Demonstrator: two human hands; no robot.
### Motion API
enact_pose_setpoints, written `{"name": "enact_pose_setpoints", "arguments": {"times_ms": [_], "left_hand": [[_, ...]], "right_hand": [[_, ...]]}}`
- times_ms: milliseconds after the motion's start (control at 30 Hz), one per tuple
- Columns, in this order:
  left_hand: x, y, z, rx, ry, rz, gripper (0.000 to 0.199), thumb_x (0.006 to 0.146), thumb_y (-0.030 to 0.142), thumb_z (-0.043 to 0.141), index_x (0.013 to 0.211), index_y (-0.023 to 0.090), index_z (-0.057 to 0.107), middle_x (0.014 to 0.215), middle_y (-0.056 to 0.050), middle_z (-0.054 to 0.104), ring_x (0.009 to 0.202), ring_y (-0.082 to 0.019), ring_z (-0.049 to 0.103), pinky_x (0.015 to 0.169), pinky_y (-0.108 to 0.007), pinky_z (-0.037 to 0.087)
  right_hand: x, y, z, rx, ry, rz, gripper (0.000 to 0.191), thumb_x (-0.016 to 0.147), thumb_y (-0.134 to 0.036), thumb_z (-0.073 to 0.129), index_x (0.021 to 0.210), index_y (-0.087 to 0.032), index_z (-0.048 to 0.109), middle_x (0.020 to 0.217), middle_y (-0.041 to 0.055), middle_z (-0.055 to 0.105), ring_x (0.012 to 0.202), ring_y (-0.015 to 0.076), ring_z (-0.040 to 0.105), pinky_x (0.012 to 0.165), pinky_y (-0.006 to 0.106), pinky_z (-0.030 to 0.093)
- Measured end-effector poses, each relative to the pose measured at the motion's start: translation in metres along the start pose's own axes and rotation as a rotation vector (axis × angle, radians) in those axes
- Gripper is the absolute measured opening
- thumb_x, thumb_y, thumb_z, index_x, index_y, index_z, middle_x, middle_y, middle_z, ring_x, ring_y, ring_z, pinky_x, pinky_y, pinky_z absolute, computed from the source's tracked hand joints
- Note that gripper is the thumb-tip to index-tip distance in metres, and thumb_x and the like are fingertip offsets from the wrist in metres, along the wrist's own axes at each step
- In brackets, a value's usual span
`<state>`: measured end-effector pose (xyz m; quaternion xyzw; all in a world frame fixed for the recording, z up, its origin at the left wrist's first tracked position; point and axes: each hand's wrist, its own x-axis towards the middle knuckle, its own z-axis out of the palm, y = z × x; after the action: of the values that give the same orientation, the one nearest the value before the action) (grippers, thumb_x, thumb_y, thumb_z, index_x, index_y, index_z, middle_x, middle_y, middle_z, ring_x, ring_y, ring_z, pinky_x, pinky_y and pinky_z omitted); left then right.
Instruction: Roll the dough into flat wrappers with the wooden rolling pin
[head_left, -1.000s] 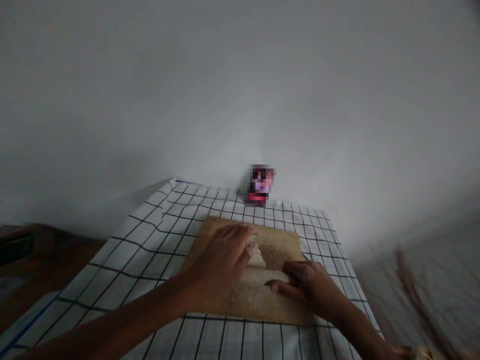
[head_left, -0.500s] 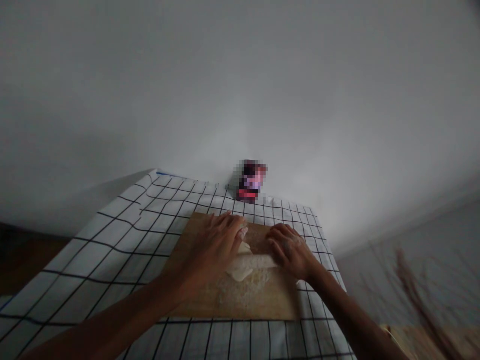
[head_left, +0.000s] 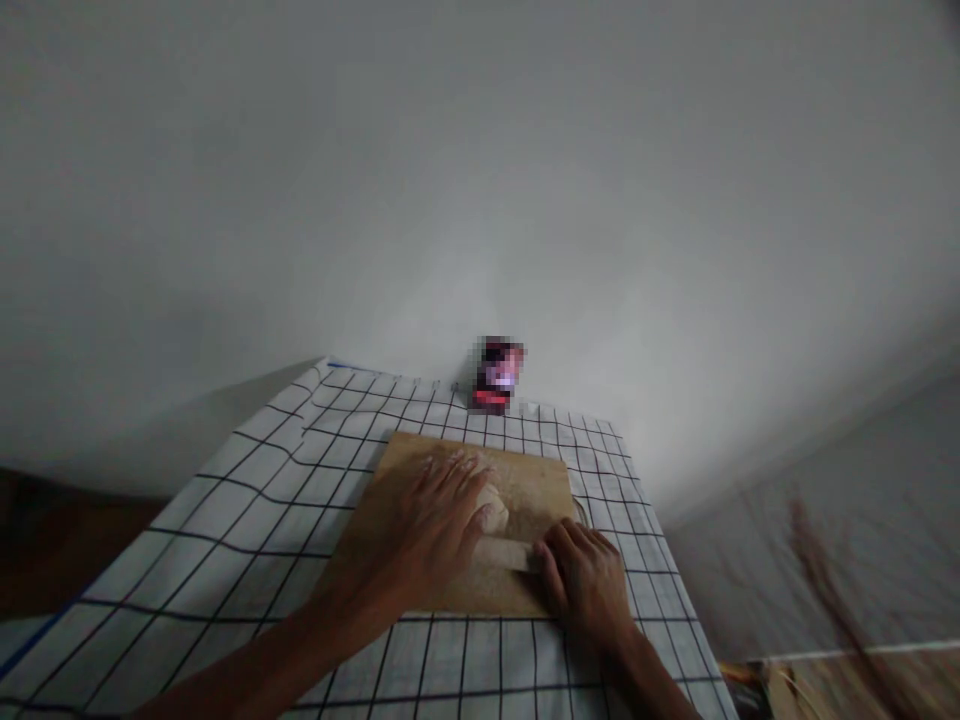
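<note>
A pale rolling pin (head_left: 510, 554) lies across a floured wooden board (head_left: 536, 478). My right hand (head_left: 586, 572) is closed around the pin's right end, near the board's right edge. A flat piece of white dough (head_left: 493, 512) shows just beyond the pin. My left hand (head_left: 444, 508) lies flat with its fingers stretched out at the left side of the dough, flour on its fingertips. It covers part of the dough and the left end of the pin, so I cannot tell how its palm touches the pin.
The board rests on a table with a white, black-checked cloth (head_left: 300, 510). A blurred-out pink and dark upright object (head_left: 496, 377) leans near the pale wall (head_left: 480, 200) at the back. Thin brown twigs (head_left: 832, 600) stand to the right of the table.
The rolling pin has moved towards me, with my right hand on its end. My left hand now lies flatter, and more of the dough shows beyond the pin. The view has shifted slightly.
</note>
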<state>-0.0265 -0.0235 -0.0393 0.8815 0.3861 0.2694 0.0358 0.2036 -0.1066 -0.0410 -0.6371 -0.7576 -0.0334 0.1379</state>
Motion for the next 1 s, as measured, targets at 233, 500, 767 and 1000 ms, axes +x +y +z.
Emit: {"name": "enact_pose_setpoints", "arguments": {"times_ms": [233, 500, 767, 1000], "left_hand": [[0.005, -0.016, -0.011, 0.001, 0.011, -0.038, 0.036, 0.103, 0.028, 0.041, 0.136, 0.018, 0.049, 0.140, -0.012, 0.060, 0.132, -0.030, 0.053, 0.112, -0.052, 0.042], [0.023, -0.040, -0.006, 0.060, 0.052, -0.093, 0.032, 0.102, 0.023, 0.042, 0.132, 0.020, 0.052, 0.129, -0.012, 0.065, 0.126, -0.028, 0.057, 0.109, -0.052, 0.039], [0.026, -0.034, -0.003, 0.066, -0.004, -0.042, 0.044, 0.104, 0.027, 0.037, 0.145, 0.012, 0.044, 0.145, -0.017, 0.057, 0.138, -0.031, 0.048, 0.114, -0.055, 0.037], [0.001, -0.021, 0.005, 0.006, -0.002, -0.028, 0.045, 0.102, 0.027, 0.039, 0.145, 0.013, 0.048, 0.149, -0.016, 0.054, 0.141, -0.033, 0.045, 0.119, -0.057, 0.033]], "right_hand": [[0.056, 0.008, -0.017, -0.025, -0.059, -0.050, 0.052, 0.109, -0.041, 0.034, 0.070, -0.022, 0.063, 0.071, 0.0020, 0.069, 0.061, 0.0142, 0.061, 0.057, 0.028, 0.025], [0.110, 0.022, -0.008, 0.018, -0.107, -0.140, 0.049, 0.107, -0.041, 0.037, 0.071, -0.021, 0.065, 0.068, 0.0011, 0.066, 0.067, 0.0156, 0.061, 0.063, 0.026, 0.036], [0.080, 0.022, 0.007, 0.061, 0.056, -0.108, 0.033, 0.106, -0.027, 0.035, 0.126, -0.021, 0.059, 0.142, 0.0103, 0.055, 0.137, 0.0256, 0.043, 0.111, 0.043, 0.035], [0.033, -0.001, 0.004, 0.020, 0.130, -0.010, 0.027, 0.105, -0.026, 0.039, 0.113, -0.024, 0.064, 0.125, 0.0077, 0.065, 0.116, 0.0251, 0.056, 0.097, 0.040, 0.040]]}}
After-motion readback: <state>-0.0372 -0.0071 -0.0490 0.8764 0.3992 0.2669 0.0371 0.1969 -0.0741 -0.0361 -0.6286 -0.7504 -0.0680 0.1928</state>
